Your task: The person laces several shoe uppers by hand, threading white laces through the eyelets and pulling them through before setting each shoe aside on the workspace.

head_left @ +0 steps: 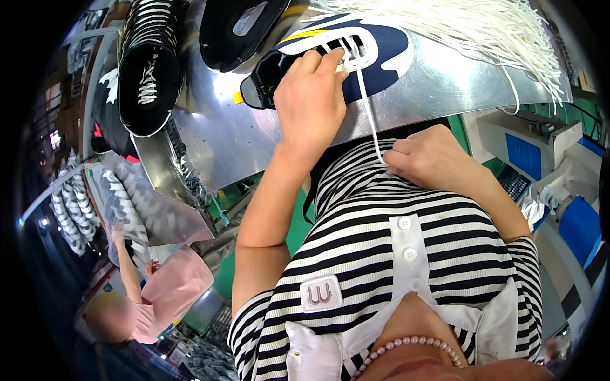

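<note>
A navy shoe upper (385,53) with white and yellow panels lies on a metal table, its dark collar toward the left. My left hand (311,95) is closed over it, fingers pinched at the eyelet edge; the fingertips partly hide what they grip. A white shoelace (368,111) crosses the eyelets and runs taut from the upper down to my right hand (432,155). That hand is closed on the lace in front of my striped shirt, just off the table's near edge.
Loose white shoelaces (483,32) are heaped at the back right, some ends hanging over the edge. Black shoe uppers (147,82) stand at the left, beside a black piece (219,38). The metal table (210,143) ends before me. A co-worker in pink (171,289) is at lower left.
</note>
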The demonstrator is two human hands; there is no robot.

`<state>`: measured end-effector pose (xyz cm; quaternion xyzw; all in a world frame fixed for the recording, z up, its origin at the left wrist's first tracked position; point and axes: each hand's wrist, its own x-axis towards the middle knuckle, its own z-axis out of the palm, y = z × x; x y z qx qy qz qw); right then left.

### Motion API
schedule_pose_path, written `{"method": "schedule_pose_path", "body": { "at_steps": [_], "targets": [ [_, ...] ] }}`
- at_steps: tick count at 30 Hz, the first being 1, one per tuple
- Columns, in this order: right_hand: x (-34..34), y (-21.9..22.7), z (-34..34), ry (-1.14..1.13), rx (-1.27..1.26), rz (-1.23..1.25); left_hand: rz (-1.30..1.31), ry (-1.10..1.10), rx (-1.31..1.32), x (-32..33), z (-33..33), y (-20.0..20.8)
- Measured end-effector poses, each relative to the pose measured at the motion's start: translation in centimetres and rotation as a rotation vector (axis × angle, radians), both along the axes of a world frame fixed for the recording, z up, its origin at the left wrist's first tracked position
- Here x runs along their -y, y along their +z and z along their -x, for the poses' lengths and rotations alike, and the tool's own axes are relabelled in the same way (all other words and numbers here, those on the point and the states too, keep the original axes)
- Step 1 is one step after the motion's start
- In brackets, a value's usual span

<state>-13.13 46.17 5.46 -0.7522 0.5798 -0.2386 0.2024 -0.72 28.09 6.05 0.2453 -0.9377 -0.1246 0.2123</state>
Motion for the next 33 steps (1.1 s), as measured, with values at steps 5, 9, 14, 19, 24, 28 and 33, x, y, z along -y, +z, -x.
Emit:
{"method": "schedule_pose_path", "body": {
  "at_steps": [5,9,14,19,24,28,33],
  "targets": [
    [1.3,1.2,1.1,-0.463,0.452,-0.241,-0.138,-0.022,0.032,0.3,-0.1,0.7],
    [4.0,-1.2,1.7,-0.658,0.859,-0.136,-0.320,-0.065,-0.128,-0.6,-0.5,2.1],
    [5.8,0.9,1.3,-0.413,1.116,-0.166,-0.106,-0.108,-0.210,-1.7,-0.8,4.6],
    [6.3,1.1,1.5,0.185,1.776,-0.308,-0.027,-0.154,-0.249,-1.7,-1.1,6.2],
    [6.5,3.2,-1.2,0.492,2.270,-0.432,-0.017,-0.143,-0.300,-0.9,-0.7,6.4],
    [1.5,4.2,-0.3,-0.156,1.592,-0.537,-0.045,-0.044,-0.243,0.4,-1.6,5.8],
    [0.2,1.9,0.2,-0.206,0.748,-0.230,-0.069,-0.071,-0.144,-0.2,-0.9,3.2]
  ]
}}
